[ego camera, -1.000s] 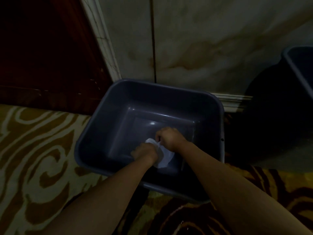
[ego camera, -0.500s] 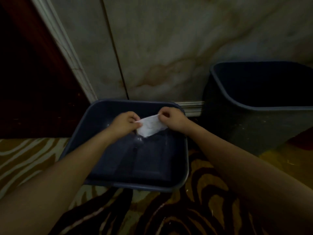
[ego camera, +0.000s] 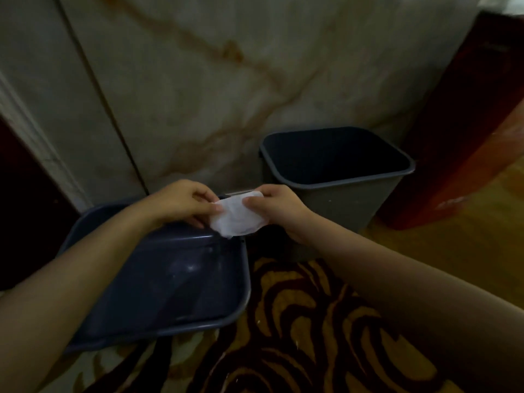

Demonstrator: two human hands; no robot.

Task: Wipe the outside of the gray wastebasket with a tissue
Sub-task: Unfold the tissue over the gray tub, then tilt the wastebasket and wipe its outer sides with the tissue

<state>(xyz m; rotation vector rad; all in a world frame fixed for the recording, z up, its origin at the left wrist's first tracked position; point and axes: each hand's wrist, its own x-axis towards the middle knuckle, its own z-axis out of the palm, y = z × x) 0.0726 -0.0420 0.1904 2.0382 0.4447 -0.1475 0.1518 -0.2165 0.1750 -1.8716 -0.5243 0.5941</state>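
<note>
Carpeted floor: both hands, left hand and right hand, pinch tissue above near wastebasket; outside wiping likely not started.

patterned carpet | veined marble wall | red-brown wooden panel

- We see a dim, underexposed scene; dark corners left and right.
- Soft motion blur throughout.
- Wide-angle bending at edges.
- Faint glare inside the near basket.
</note>
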